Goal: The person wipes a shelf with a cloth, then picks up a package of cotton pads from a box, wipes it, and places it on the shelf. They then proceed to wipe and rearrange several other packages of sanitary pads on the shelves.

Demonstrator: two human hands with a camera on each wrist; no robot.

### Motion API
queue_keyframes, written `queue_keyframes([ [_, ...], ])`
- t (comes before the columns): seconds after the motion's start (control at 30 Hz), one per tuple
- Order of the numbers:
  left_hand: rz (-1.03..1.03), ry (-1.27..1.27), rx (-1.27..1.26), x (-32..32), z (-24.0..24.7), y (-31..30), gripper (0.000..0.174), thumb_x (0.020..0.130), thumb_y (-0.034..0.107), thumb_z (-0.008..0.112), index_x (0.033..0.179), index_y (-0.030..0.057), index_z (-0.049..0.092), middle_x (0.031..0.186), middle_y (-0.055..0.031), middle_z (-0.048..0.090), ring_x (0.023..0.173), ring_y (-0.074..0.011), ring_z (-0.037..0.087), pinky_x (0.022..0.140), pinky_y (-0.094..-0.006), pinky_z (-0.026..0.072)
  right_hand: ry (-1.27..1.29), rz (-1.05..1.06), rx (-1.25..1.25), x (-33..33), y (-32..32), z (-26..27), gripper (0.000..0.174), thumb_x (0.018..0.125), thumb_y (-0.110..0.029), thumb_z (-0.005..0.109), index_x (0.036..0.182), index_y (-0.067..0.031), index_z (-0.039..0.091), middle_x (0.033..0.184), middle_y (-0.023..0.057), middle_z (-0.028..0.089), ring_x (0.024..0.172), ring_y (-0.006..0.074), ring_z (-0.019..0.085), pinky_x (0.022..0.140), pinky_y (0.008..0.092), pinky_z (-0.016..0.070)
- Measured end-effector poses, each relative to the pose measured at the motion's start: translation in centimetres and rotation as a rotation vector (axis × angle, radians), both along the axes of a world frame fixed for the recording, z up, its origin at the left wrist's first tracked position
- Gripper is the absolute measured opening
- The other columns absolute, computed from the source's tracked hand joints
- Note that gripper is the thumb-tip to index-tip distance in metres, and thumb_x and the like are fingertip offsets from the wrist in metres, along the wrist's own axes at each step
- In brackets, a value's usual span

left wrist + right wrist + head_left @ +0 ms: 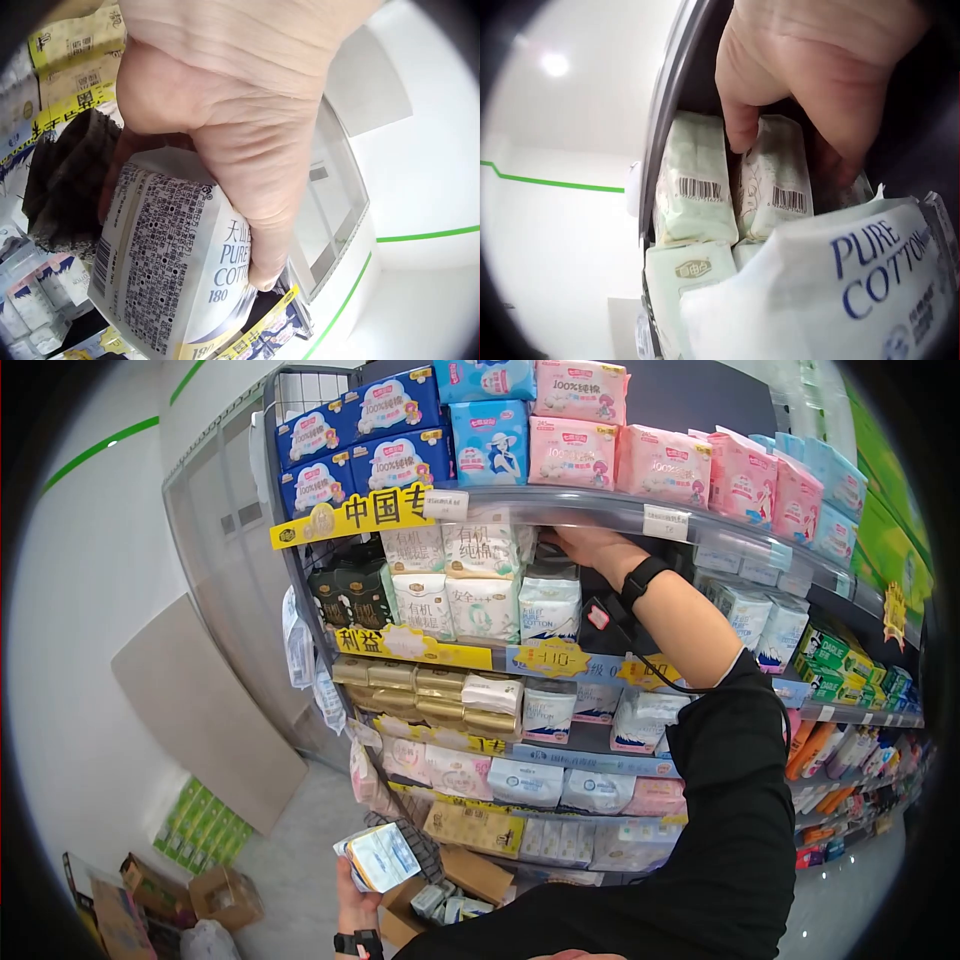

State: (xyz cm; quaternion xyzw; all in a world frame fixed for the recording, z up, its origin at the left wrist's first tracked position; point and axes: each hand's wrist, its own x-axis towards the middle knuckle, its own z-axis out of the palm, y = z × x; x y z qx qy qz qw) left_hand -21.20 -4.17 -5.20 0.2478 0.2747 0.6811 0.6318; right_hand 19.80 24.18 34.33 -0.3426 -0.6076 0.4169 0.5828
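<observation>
Down in the lower left of the head view, my left hand (pixel 356 902) grips a white pack of sanitary pads (pixel 385 857). The left wrist view shows that pack (pixel 165 255) close up, marked PURE COTTON 180, with the thumb along its printed side. My right hand (pixel 590 548) reaches under the upper shelf's lip. In the right wrist view its fingers straddle a pale pack of sanitary pads (pixel 776 176) in the top row, holding its two sides. Beside it stands a similar pack (pixel 697 180). A PURE COTTON pack (pixel 832 277) stands in front, hiding part of the row.
The shelf lip (pixel 600 500) runs just above the right forearm. Blue packs (pixel 400 455) and pink packs (pixel 665 460) fill the upper shelf. An open carton (pixel 475 875) with packs sits on the floor near the left hand, beside a dark basket (pixel 425 850).
</observation>
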Motion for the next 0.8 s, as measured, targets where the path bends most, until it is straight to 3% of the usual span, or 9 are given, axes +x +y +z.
queue_keyframes([
  [0.1, -0.015, 0.006, 0.012, -0.2, 0.1, -0.2, 0.082, 0.076, 0.064, 0.065, 0.133, 0.0080, 0.049, 0.132, -0.0118, 0.055, 0.119, -0.0315, 0.055, 0.101, -0.0514, 0.0433, -0.062, 0.053, -0.020, -0.2, 0.0, 0.0, 0.021, 0.088, -0.011, 0.064, 0.109, -0.0085, 0.061, 0.114, 0.0065, 0.062, 0.106, 0.0175, 0.056, 0.094, 0.0320, 0.0416],
  [0.2, -0.016, 0.018, 0.024, -0.4, 0.2, -0.4, 0.082, 0.076, 0.065, 0.065, 0.134, 0.0080, 0.049, 0.132, -0.0117, 0.055, 0.119, -0.0316, 0.055, 0.101, -0.0513, 0.0432, -0.144, 0.061, -0.001, -0.7, -0.3, -0.1, 0.034, 0.082, -0.005, 0.066, 0.116, -0.0058, 0.059, 0.117, 0.0095, 0.059, 0.108, 0.0203, 0.052, 0.097, 0.0340, 0.0376],
  [0.33, -0.010, -0.006, 0.016, -0.6, 0.6, -0.6, 0.083, 0.075, 0.064, 0.066, 0.134, 0.0076, 0.049, 0.132, -0.0120, 0.055, 0.119, -0.0314, 0.055, 0.101, -0.0507, 0.0435, -0.222, -0.165, 0.041, -1.5, -1.0, -0.1, 0.038, 0.080, -0.002, 0.068, 0.117, -0.0022, 0.059, 0.118, 0.0108, 0.059, 0.111, 0.0238, 0.051, 0.098, 0.0364, 0.0376],
  [0.57, -0.028, -0.012, 0.080, -0.8, 1.4, -1.0, 0.083, 0.074, 0.061, 0.070, 0.133, 0.0061, 0.050, 0.131, -0.0126, 0.056, 0.118, -0.0308, 0.056, 0.101, -0.0495, 0.0444, -0.165, -0.105, 0.105, -0.6, 1.6, -0.8, 0.027, 0.082, 0.001, 0.065, 0.108, -0.0044, 0.063, 0.114, 0.0089, 0.062, 0.106, 0.0227, 0.055, 0.096, 0.0342, 0.0405],
  [0.8, -0.002, -0.012, 0.077, -1.2, 0.9, -1.1, 0.082, 0.075, 0.061, 0.069, 0.133, 0.0056, 0.049, 0.131, -0.0131, 0.056, 0.118, -0.0310, 0.056, 0.102, -0.0487, 0.0436, 0.018, -0.086, 0.107, -1.6, -0.9, -0.2, 0.025, 0.086, -0.004, 0.061, 0.111, -0.0081, 0.060, 0.110, 0.0079, 0.062, 0.104, 0.0199, 0.059, 0.096, 0.0348, 0.0441],
])
